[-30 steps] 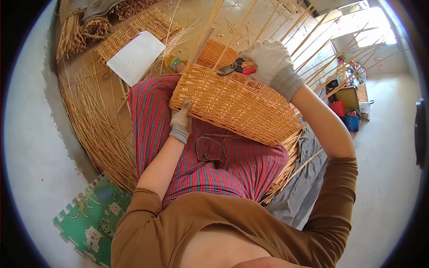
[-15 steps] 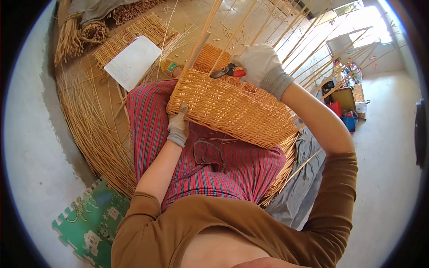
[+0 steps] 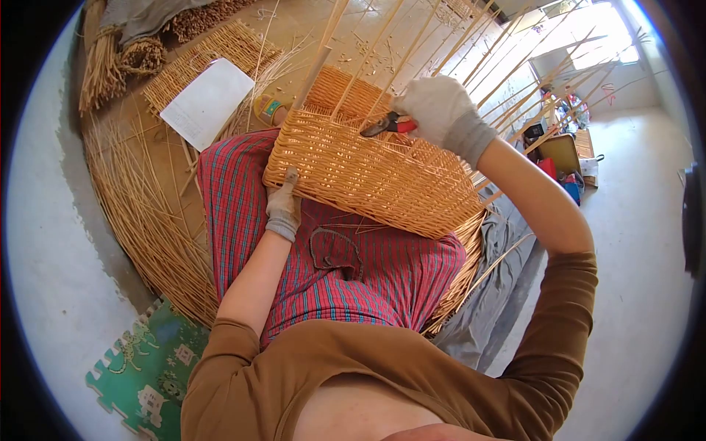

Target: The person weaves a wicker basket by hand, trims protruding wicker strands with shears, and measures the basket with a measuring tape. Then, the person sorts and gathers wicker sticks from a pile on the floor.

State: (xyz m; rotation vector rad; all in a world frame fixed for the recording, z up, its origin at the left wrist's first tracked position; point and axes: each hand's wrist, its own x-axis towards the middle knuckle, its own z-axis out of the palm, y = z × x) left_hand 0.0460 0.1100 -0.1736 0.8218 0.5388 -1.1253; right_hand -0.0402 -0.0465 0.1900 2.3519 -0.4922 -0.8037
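A woven wicker basket (image 3: 375, 173) rests tilted across my lap, with long upright stakes (image 3: 368, 55) rising from its rim. My left hand (image 3: 283, 204), in a work glove, grips the basket's lower left corner, its thumb on the outer wall and its fingers hidden underneath. Gloved too, my right hand (image 3: 437, 110) is closed around red-handled pruning shears (image 3: 390, 125). The dark blades of the shears point left, at the upper edge of the front wall. Whether they touch a cane I cannot tell.
Loose canes (image 3: 147, 220) cover the floor on the left. A white sheet (image 3: 207, 103) lies on a woven panel (image 3: 239, 48). Bundled canes (image 3: 103, 73) stand at the upper left. A green foam mat (image 3: 158, 360) is at the lower left, and bags (image 3: 562, 158) sit by the right wall.
The shears have moved a little right and down along the basket's rim with my right hand. The basket and my left hand appear slightly further left as the view shifts.
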